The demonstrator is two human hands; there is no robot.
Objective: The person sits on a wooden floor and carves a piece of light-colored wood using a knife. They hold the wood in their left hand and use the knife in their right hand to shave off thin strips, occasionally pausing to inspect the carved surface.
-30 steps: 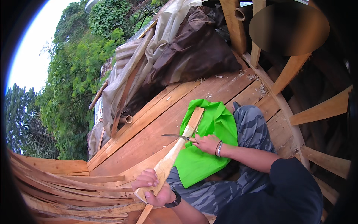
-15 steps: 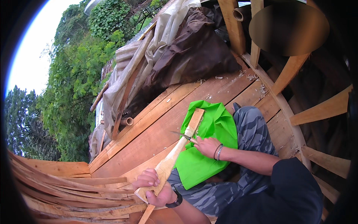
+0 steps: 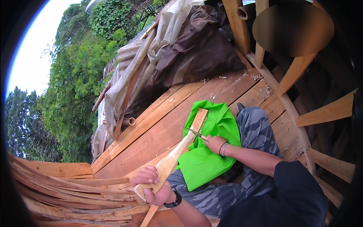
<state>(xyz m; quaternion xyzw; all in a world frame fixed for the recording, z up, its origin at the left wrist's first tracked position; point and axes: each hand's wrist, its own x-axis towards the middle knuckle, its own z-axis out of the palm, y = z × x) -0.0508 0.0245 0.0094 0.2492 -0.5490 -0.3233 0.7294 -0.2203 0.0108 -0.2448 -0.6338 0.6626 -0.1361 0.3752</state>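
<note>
My left hand (image 3: pixel 154 186) is closed around the wide near end of a pale carved piece of wood (image 3: pixel 174 155). The wood slants up and away to the right, narrowing in the middle, with a squared far end over my lap. My right hand (image 3: pixel 215 143) grips the handle of a knife (image 3: pixel 199 134), whose blade lies across the narrowed part of the wood. Beneath the wood's far half, a bright green cloth (image 3: pixel 204 166) is spread over my legs. My fingers hide most of the knife's handle.
Thin wooden strips (image 3: pixel 83 196) are stacked at the lower left. Plank flooring (image 3: pixel 151 140) carries scattered wood shavings (image 3: pixel 266 89). Brown and grey tarps (image 3: pixel 204 53) hang at the back. Curved wooden ribs (image 3: pixel 329 113) rise on the right.
My right hand and the knife have moved slightly away from me and to the right along the wood. My left hand and the wood's near end have shifted a little.
</note>
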